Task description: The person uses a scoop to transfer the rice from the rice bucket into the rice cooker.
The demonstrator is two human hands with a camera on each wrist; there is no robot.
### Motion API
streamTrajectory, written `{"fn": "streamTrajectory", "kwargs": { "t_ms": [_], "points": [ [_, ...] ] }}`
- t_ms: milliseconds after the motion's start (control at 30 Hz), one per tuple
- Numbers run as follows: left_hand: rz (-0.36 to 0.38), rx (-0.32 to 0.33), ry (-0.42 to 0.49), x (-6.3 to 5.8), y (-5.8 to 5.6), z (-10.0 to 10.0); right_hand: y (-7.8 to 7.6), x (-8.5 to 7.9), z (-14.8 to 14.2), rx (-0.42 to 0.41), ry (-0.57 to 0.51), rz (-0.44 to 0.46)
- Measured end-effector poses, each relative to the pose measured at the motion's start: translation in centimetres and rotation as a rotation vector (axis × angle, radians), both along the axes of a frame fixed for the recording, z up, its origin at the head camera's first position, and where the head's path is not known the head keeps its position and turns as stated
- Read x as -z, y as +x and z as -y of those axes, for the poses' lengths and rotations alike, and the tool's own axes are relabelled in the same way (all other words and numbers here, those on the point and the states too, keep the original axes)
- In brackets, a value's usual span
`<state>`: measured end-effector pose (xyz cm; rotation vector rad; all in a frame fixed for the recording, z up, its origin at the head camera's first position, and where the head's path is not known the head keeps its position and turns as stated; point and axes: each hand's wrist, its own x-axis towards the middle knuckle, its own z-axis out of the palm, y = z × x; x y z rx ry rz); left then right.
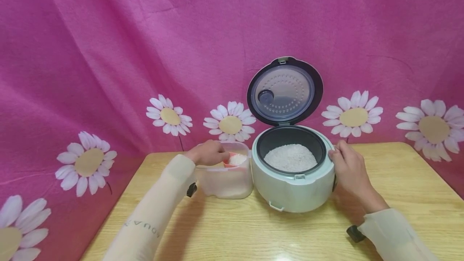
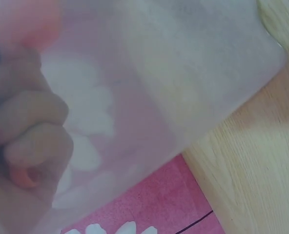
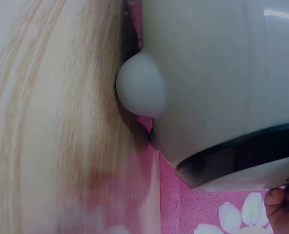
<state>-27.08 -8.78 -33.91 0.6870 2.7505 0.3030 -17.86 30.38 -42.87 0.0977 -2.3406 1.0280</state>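
Observation:
My left hand (image 1: 209,153) reaches over the rim of a translucent plastic container (image 1: 225,182) and grips an orange-red scoop (image 1: 227,164). White rice (image 1: 238,159) fills the scoop. Seen through the cloudy wall in the left wrist view, the fingers (image 2: 32,112) curl around its handle. To the right stands a pale green rice cooker (image 1: 293,192), and the rice (image 1: 291,158) inside its dark pot forms a mound. My right hand (image 1: 351,168) holds the cooker's right side at the upper rim. In the right wrist view, only fingertips (image 3: 276,196) show there.
The cooker's lid (image 1: 286,88) stands raised at the back. Both vessels sit side by side on a wood-grain table (image 1: 224,233). A pink cloth with daisies (image 1: 203,51) hangs behind and along the sides. A folded-down handle (image 1: 276,206) shows on the cooker's front.

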Motion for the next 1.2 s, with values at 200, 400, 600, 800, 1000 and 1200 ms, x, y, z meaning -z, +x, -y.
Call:
{"fn": "streamTrajectory", "kwargs": {
  "t_ms": [200,400,600,800,1000,1200],
  "points": [
    [-0.013,-0.004,0.065,-0.4,0.0,0.5,0.0,-0.3,0.0,-0.009,0.002,0.006],
    [-0.029,0.011,0.119,-0.7,0.3,1.1,-0.1,-0.3,0.0,-0.011,0.002,0.001],
    [-0.032,0.020,0.150,-0.7,0.4,1.7,-0.1,-0.1,0.0,-0.008,0.000,-0.012],
    [-0.056,0.002,0.151,-1.1,0.5,2.0,-0.1,0.0,0.1,-0.003,0.006,-0.023],
    [-0.050,0.006,0.173,-1.3,0.5,2.3,0.0,0.0,0.0,0.002,0.008,-0.006],
    [-0.049,0.001,0.203,-1.4,0.6,2.5,0.0,0.2,0.0,0.005,0.004,-0.005]
  ]
}}
